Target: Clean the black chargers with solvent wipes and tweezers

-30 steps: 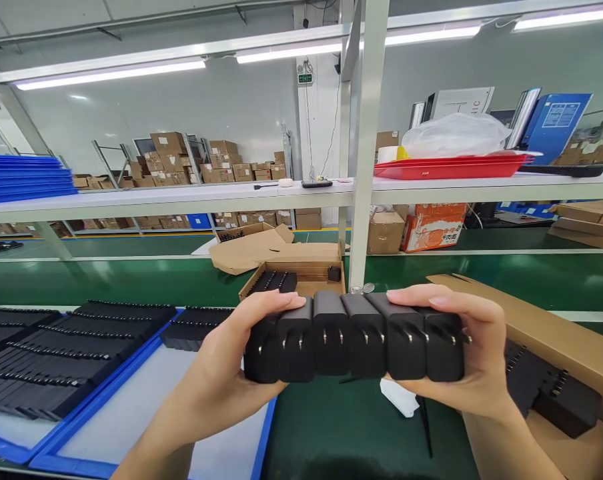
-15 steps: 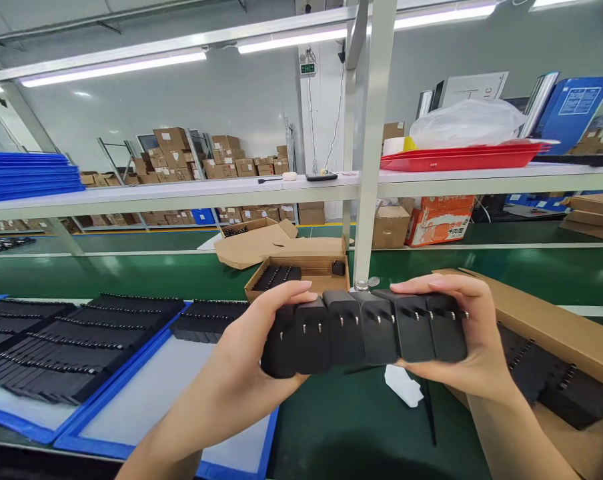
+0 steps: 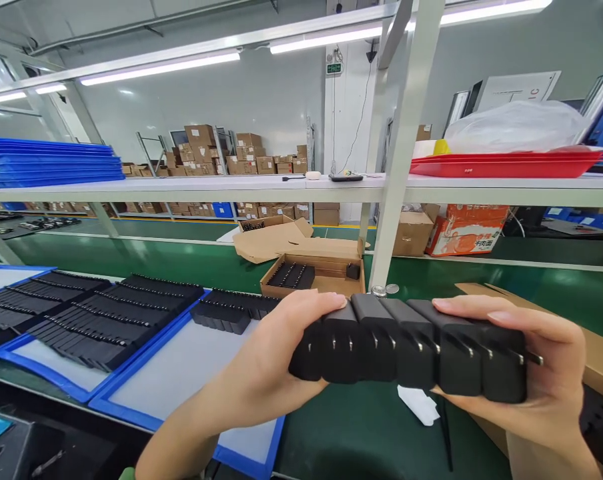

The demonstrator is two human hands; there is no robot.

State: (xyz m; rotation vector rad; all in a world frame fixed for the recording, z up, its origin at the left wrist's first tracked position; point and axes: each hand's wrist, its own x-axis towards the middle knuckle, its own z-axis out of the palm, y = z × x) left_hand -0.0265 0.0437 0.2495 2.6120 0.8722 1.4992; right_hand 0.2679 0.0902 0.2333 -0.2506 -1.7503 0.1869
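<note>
Black plug adapters (image 3: 406,347) in a row: I am clamping them between my left hand (image 3: 261,373) and right hand (image 3: 546,373), above the green bench (image 3: 361,433).

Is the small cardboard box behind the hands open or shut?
Open: the cardboard box has its flaps spread, black chargers showing inside.
</note>
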